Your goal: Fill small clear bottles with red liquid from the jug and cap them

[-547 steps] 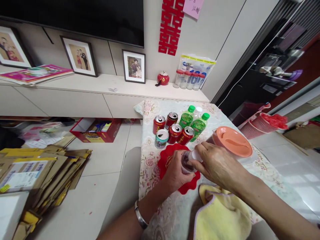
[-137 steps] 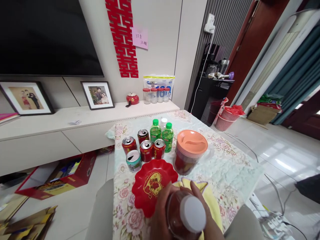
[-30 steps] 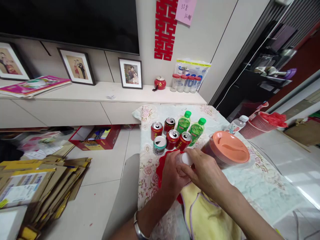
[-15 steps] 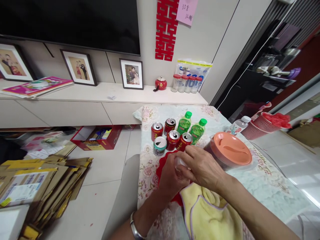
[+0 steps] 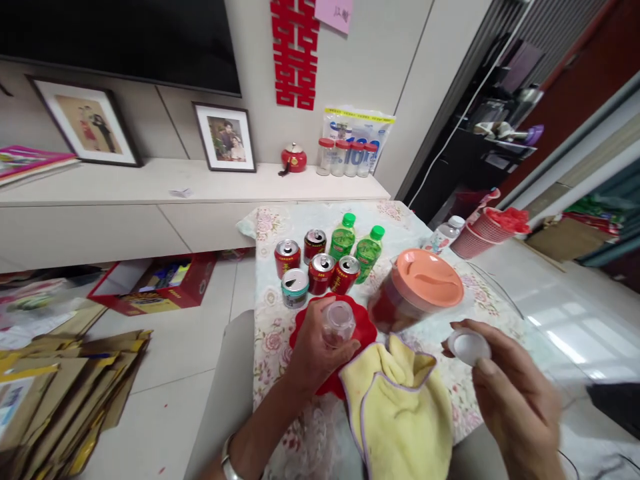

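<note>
My left hand (image 5: 314, 350) is wrapped round a small clear plastic bottle (image 5: 338, 322), now uncapped and empty-looking, held over a red scalloped dish (image 5: 364, 328). My right hand (image 5: 515, 393) is off to the right and pinches the bottle's white cap (image 5: 469, 346) between thumb and fingers. A yellow cloth (image 5: 400, 407) lies on the table in front of me, between the two hands. Just behind it stands a clear jug with an orange lid (image 5: 425, 279) holding dark red liquid.
On the floral tablecloth (image 5: 487, 300) stand several red cans (image 5: 320, 263), a teal can (image 5: 295, 288), two green bottles (image 5: 356, 245) and a clear bottle (image 5: 446, 233) at the far right edge. Flattened cardboard (image 5: 60, 387) lies on the floor left. A low cabinet (image 5: 150, 200) runs behind.
The cap has come off the bottle. My right hand has moved away to the right with the cap; my left hand still holds the bottle over the red dish.
</note>
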A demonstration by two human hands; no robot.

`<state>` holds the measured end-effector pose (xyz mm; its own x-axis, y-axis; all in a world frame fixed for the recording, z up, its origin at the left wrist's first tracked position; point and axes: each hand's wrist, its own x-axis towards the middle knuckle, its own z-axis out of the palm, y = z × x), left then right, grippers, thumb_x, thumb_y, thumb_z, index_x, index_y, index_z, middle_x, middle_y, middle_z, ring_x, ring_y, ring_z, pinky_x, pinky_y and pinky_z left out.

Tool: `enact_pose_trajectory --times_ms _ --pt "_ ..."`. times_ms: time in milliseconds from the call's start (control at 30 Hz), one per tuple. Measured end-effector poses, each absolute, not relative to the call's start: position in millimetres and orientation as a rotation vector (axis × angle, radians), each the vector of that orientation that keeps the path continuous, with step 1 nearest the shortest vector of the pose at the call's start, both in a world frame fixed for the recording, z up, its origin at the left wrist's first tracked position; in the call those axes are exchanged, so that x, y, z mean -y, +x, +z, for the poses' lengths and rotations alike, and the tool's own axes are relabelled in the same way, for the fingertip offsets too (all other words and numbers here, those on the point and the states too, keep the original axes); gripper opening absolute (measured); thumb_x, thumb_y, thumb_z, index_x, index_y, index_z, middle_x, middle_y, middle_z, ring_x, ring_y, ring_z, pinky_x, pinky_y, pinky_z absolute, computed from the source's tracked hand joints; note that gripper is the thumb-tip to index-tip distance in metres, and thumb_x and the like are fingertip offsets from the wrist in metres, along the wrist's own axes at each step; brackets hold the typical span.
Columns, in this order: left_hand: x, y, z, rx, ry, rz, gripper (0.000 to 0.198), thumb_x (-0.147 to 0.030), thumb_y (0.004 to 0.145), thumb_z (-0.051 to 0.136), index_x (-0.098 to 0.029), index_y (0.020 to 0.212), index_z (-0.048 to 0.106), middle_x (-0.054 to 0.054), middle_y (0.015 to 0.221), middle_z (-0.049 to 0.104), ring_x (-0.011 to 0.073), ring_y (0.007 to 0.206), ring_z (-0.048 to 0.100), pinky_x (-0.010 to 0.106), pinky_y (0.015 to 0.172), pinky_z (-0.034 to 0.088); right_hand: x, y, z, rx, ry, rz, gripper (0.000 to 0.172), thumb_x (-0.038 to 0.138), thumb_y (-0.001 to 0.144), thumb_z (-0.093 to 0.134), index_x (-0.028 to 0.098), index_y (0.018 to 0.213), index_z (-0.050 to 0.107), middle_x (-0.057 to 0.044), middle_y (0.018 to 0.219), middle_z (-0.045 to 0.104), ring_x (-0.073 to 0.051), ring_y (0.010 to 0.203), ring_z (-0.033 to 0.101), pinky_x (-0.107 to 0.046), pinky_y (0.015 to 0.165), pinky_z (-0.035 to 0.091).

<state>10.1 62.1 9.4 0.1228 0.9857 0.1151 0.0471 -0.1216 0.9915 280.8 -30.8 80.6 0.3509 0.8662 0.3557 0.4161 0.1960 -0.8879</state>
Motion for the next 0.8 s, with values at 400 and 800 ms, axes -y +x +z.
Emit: enact_pose_trajectory --times_ms 400,800 --pt "-61.6 -3.9 28.9 -1.101 1.527 1.128 0.064 -0.046 0.093 0.071 -0.020 0.147 0.050 0.016 0.144 0.061 0.0330 0.132 0.063 0.050 0.114 0.052 7.8 345.7 -45.6 1.114 -1.901 0.428 0.045 0.057 0.090 0.079 0.017 0.108 0.074 -0.007 0.109 0.072 -0.024 0.109 0.067 -0.049 0.103 0.052" --pt "-56.4 -13.0 29.0 -1.046 1.500 1.035 0.060 -0.048 0.102 0.065 -0.023 0.153 0.046 0.016 0.151 0.059 0.0327 0.141 0.058 0.050 0.121 0.048 -21.6 348.9 16.4 0.968 -1.429 0.548 0.054 0.064 0.089 0.074 0.022 0.124 0.072 -0.012 0.130 0.074 -0.027 0.122 0.068 -0.045 0.100 0.058"
